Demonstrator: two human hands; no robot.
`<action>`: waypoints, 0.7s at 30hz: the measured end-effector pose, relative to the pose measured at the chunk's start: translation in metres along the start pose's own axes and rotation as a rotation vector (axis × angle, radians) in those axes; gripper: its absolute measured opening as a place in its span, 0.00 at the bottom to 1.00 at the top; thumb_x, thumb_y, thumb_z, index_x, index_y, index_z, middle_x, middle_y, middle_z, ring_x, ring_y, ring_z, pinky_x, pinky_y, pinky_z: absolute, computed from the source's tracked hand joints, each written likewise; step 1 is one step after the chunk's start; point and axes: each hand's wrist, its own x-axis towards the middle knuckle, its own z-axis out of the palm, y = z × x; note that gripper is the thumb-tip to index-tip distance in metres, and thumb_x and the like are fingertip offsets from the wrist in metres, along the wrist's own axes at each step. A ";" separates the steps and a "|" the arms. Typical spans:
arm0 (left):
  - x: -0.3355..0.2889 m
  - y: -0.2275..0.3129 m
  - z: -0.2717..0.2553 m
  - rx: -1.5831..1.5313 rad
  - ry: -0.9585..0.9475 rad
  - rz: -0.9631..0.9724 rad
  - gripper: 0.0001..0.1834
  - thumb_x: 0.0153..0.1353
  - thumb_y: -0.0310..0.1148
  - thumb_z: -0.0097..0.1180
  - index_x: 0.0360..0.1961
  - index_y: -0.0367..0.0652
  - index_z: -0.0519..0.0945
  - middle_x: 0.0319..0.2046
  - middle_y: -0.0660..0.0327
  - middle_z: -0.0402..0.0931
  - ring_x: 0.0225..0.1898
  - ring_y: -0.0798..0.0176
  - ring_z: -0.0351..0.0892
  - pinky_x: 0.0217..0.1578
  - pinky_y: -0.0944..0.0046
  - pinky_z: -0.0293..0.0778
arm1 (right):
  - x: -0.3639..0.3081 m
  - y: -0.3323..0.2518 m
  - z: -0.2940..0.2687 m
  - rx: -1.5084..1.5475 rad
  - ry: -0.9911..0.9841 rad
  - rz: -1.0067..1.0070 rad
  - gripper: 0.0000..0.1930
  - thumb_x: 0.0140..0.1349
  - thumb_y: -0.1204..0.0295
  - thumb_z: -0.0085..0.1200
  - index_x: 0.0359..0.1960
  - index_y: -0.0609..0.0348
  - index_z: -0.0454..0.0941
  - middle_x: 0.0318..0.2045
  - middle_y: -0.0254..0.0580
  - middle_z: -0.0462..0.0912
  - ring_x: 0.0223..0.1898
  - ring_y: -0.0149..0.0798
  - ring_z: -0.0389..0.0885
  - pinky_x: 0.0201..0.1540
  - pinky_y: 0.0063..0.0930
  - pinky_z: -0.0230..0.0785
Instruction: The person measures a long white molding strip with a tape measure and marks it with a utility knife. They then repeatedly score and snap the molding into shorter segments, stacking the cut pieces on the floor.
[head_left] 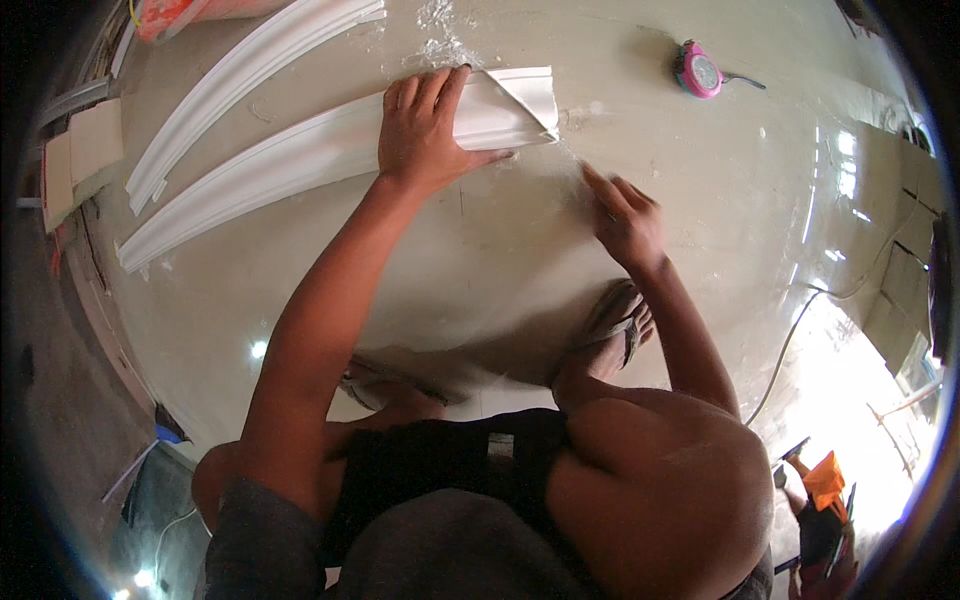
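Observation:
A long white moulding strip [290,155] with a stepped profile lies on the floor, seeming curved in this wide view. My left hand [420,130] clasps it near its right end, fingers over the far edge and thumb along the near edge. A thin dark line runs diagonally across the strip just right of that hand; whether it is a cut or a blade I cannot tell. My right hand [630,222] is closed just off the strip's near right corner, its forefinger pointing toward that corner. Whatever it grips is too thin and blurred to name.
A second white moulding [230,85] lies beyond the first. White crumbs [440,40] are scattered behind my left hand. A pink tape measure [698,72] rests at the far right. My sandalled foot [612,330] is close below my right hand. A cable [790,345] trails along the right side.

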 end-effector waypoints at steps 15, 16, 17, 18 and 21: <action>0.002 0.000 0.000 0.008 -0.015 0.010 0.59 0.37 0.69 0.77 0.65 0.40 0.75 0.59 0.56 0.76 0.61 0.50 0.72 0.66 0.45 0.63 | 0.020 -0.017 0.006 0.041 -0.017 0.085 0.29 0.60 0.80 0.57 0.65 0.45 0.77 0.32 0.39 0.81 0.31 0.46 0.84 0.34 0.42 0.80; 0.003 0.002 -0.002 -0.009 -0.032 0.003 0.60 0.36 0.69 0.77 0.65 0.40 0.75 0.60 0.57 0.76 0.61 0.51 0.72 0.66 0.45 0.63 | 0.041 -0.021 0.011 0.074 0.013 0.078 0.27 0.61 0.80 0.57 0.64 0.46 0.78 0.31 0.41 0.81 0.29 0.48 0.83 0.32 0.42 0.78; 0.003 0.002 -0.003 -0.027 -0.047 -0.007 0.60 0.36 0.70 0.77 0.65 0.40 0.75 0.60 0.57 0.76 0.61 0.51 0.72 0.66 0.45 0.63 | 0.054 -0.024 0.011 0.105 0.042 0.068 0.26 0.63 0.81 0.56 0.63 0.46 0.80 0.30 0.43 0.81 0.27 0.49 0.82 0.30 0.41 0.77; 0.000 0.003 -0.003 -0.028 -0.041 -0.004 0.60 0.36 0.69 0.77 0.65 0.40 0.75 0.59 0.57 0.76 0.61 0.51 0.72 0.67 0.45 0.62 | 0.053 -0.026 0.010 0.067 0.010 0.063 0.26 0.63 0.82 0.56 0.62 0.46 0.80 0.31 0.42 0.81 0.27 0.49 0.82 0.31 0.40 0.78; 0.001 -0.004 -0.001 -0.013 -0.008 0.011 0.60 0.35 0.69 0.78 0.66 0.41 0.74 0.59 0.57 0.76 0.61 0.51 0.72 0.67 0.45 0.62 | 0.009 -0.011 -0.002 0.060 -0.006 0.059 0.31 0.60 0.79 0.57 0.67 0.43 0.76 0.33 0.39 0.82 0.31 0.47 0.84 0.34 0.41 0.80</action>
